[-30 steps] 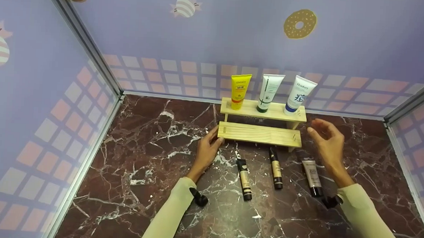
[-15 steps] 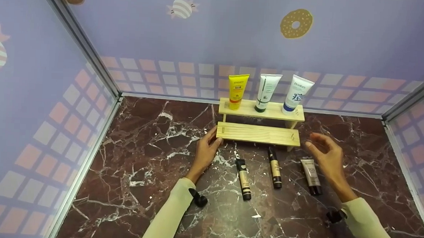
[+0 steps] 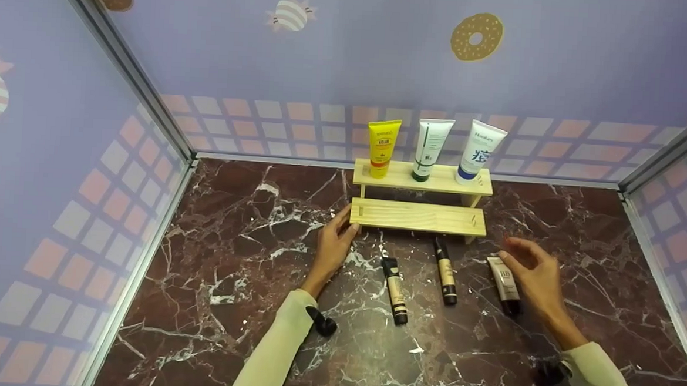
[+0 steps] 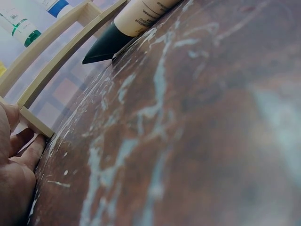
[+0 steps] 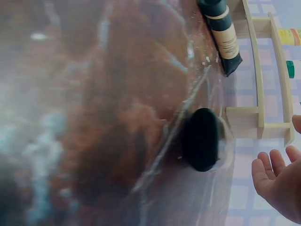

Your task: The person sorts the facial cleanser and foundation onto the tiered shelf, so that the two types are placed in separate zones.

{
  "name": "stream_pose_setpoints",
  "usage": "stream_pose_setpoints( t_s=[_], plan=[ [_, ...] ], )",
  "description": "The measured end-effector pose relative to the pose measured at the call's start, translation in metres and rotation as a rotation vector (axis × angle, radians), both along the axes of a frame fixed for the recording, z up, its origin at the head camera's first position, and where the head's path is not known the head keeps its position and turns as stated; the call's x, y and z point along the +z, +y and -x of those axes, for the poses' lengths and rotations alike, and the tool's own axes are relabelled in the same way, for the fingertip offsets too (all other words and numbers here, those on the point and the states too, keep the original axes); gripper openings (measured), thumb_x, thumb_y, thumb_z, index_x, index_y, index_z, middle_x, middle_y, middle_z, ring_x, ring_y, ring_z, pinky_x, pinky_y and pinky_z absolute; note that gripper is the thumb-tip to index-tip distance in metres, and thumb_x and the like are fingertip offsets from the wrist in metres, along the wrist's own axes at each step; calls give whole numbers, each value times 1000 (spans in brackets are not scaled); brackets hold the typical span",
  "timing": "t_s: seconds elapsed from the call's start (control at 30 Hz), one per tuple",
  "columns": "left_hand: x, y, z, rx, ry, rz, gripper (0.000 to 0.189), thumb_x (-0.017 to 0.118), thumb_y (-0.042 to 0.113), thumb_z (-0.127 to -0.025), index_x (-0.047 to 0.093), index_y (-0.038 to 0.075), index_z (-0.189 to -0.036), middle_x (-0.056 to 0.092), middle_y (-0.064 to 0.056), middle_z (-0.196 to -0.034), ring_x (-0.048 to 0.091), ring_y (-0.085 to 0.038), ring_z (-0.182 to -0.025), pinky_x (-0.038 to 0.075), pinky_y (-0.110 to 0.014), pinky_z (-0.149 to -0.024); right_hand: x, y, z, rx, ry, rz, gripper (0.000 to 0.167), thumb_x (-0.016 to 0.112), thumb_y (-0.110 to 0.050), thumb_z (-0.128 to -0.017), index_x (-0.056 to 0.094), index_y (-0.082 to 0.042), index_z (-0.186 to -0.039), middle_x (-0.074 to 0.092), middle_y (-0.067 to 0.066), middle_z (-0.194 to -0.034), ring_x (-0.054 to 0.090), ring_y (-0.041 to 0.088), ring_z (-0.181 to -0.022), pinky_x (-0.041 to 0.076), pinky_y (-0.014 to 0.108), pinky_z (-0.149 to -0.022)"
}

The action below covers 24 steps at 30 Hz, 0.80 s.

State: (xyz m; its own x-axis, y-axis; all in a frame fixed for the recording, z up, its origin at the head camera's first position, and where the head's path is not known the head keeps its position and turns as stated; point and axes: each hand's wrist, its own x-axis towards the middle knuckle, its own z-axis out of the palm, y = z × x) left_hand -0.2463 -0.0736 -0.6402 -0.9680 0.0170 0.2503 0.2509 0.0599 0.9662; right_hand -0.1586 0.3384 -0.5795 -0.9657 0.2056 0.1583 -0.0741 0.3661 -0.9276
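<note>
My left hand [image 3: 335,242] holds the left end of a two-tier wooden stand [image 3: 418,217], thumb at its front corner; the left wrist view shows fingertips against the stand's foot [image 4: 37,123]. To the right, my right hand [image 3: 536,276] hovers beside a beige BB cream tube [image 3: 504,284] lying on the table, thumb near its flat end, fingers spread from the thumb and holding nothing. The right wrist view shows that tube's dark cap [image 5: 202,139] end-on. Two black-and-beige tubes lie in front of the stand, one left [image 3: 395,290], one nearer the middle [image 3: 445,272].
On the upper tier stand a yellow tube [image 3: 383,148], a white tube with a green cap [image 3: 431,149] and a white tube with a blue band [image 3: 479,152]. Patterned walls [image 3: 327,51] enclose the dark marbled table [image 3: 229,240] at the back and sides.
My right hand has moved down and toward me from beside the stand's upper tier to the BB cream tube. The left hand stays at the stand's left end.
</note>
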Motion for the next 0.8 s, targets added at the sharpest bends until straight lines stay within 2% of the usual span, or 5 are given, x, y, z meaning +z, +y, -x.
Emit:
stream_pose_setpoints(
  t_s=[0.27,0.57,0.67,0.8],
  plan=[
    [2,1,-2,6,-7,26,54,70,6,-108,54,-4,-159,62,-26,-153,59,-36,-145,54,-42,-116,-8,0,-14,-13,-38,-7,38,80,-6,-101,71,10,-134,72,29,-133,74,8,-113,57,12,-95],
    [5,1,-2,4,-12,25,54,69,5,-108,54,-5,-159,61,-26,-153,60,-37,-145,54,-41,-116,-15,8,-21,-23,-49,62,40,81,1,-99,68,15,-135,78,-1,-121,76,5,-109,59,13,-91],
    [5,0,-1,6,-7,21,54,69,3,-108,54,-6,-159,61,-27,-153,60,-37,-144,54,-42,-116,-17,9,-22,-20,-70,51,42,81,1,-98,68,15,-136,78,6,-124,74,3,-108,59,12,-91],
    [4,0,-2,9,-4,31,54,69,3,-108,54,-6,-158,62,-27,-153,60,-37,-144,55,-43,-116,-22,9,-24,-18,-77,21,41,80,4,-98,68,15,-136,72,29,-131,72,-2,-105,58,10,-90]
  ],
)
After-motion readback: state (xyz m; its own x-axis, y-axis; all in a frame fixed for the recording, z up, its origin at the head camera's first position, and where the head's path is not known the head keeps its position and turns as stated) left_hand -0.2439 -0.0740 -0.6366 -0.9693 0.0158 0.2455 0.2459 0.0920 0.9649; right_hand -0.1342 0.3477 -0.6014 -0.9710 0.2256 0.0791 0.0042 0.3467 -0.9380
